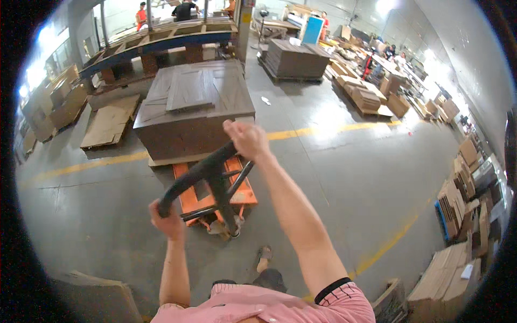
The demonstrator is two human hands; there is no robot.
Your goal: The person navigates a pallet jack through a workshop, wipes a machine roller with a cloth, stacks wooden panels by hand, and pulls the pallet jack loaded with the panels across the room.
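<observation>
Both of my hands grip the black handle (207,164) of an orange pallet jack (243,188). My left hand (168,219) is closed round the handle's lower left end, and my right hand (247,141) is closed round its upper right end. The handle leans across the picture, tilted up to the right. Beyond it, the jack's orange forks run under a large stack of brown boards (188,102), with loose flat pieces lying on its top. A thin pallet edge shows beneath the stack; the fork tips are hidden there.
Left of the stack lies a pallet with flat cardboard (110,123). Another brown stack (297,59) stands at the back. Cardboard piles (439,272) line the right side, and a yellow floor line (396,242) curves before them. A long workbench (167,44) stands far left, with people behind it.
</observation>
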